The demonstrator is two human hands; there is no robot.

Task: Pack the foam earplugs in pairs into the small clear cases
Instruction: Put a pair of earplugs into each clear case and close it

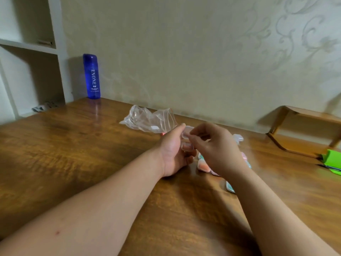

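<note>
A small clear case (pixel 186 140) hangs opened above the wooden table (pixel 73 145), its lid tilted up. My left hand (pixel 173 154) grips its lower half from the left. My right hand (pixel 215 146) pinches the lid edge from the right. Under my right hand lie several clear cases with earplugs inside: an orange one (pixel 203 166), a teal one (pixel 230 187). Another clear case (pixel 238 138) peeks out behind my right hand. Whether the held case contains earplugs cannot be made out.
A crumpled clear plastic bag (pixel 149 120) lies just beyond my hands. A tall blue bottle (pixel 91 76) stands at the back left by the white shelving (pixel 29 47). A green object (pixel 332 161) and a low wooden shelf (pixel 304 130) are at the right.
</note>
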